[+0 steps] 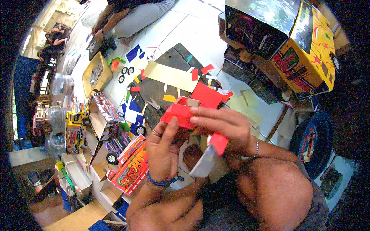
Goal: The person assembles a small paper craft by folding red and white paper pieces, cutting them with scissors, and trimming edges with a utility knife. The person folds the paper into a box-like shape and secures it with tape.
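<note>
My left hand (pixel 163 148) is closed on a small red-covered block (pixel 178 115), thumb against its near side. Stretched along the block's right end are the fingers of my right hand (pixel 229 125), which also holds a knife (pixel 204 162) against the palm. The knife's broad grey blade points down and left, with a red piece (pixel 219 143) at its upper end. A pale beige bit (pixel 192 102) shows at the block's top edge. Beyond my hands a red sheet (pixel 207 95) and a cream strip (pixel 169 76) lie on a dark board (pixel 175 57).
Scissors (pixel 153 104) lie on the board among paper scraps. Model trucks and box bodies (pixel 131 165) crowd the left, near a yellow tub (pixel 96 75). A large yellow and black model vehicle (pixel 300 57) stands at far right. Another person (pixel 140 19) sits at the top.
</note>
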Motion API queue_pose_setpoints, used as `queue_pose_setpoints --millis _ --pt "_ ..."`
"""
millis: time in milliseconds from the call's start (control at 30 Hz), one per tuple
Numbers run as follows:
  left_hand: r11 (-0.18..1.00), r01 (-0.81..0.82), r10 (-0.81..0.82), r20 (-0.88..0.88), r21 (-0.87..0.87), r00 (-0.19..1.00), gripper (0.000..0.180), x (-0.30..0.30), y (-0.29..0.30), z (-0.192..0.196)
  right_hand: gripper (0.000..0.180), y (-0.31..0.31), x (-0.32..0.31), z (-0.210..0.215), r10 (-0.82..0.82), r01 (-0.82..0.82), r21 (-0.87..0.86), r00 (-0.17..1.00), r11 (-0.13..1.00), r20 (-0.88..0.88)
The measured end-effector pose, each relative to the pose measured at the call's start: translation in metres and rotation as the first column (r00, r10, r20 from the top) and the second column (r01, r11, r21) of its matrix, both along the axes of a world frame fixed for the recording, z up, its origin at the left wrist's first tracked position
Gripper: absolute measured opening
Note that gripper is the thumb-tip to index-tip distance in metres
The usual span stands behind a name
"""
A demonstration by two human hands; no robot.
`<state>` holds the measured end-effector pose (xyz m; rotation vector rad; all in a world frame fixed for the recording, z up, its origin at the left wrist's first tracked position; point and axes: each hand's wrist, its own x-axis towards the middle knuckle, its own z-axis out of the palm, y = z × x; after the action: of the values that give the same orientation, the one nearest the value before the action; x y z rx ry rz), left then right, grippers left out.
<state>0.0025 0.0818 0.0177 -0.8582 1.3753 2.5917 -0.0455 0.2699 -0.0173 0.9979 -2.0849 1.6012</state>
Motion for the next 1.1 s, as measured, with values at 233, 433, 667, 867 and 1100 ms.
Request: queue_pose_setpoints --millis 233,433,667,867,1100 --pt "0.857 0.125 -0.060 -0.145 0.499 0.988 0.029 0.004 -0.028 0.014 0.023 0.006 0.000 0.020 0.264 -0.026 -0.335 0.673 0.942 0.691" --pt "0.628 0.131 -0.055 -0.123 0.767 0.991 0.031 0.004 -0.032 0.013 0.008 0.001 0.004 0.023 0.373 -0.177 -0.340 0.626 0.923 0.685" --pt "0.673 0.075 -0.040 -0.065 0.736 0.997 0.030 0.006 -0.030 0.017 0.015 -0.001 0.005 0.018 0.338 -0.166 -0.312 0.678 0.936 0.652" --pt "0.636 0.105 -0.053 -0.093 0.765 0.994 0.026 0.005 -0.032 0.015 0.027 0.002 0.010 0.019 0.428 -0.096 -0.434 0.452 0.896 0.782" --pt "0.794 0.136 -0.049 -0.161 0.593 0.986 0.029 0.008 -0.029 0.015 0.021 0.002 0.010 0.025 0.404 -0.159 -0.376 0.483 0.913 0.777"
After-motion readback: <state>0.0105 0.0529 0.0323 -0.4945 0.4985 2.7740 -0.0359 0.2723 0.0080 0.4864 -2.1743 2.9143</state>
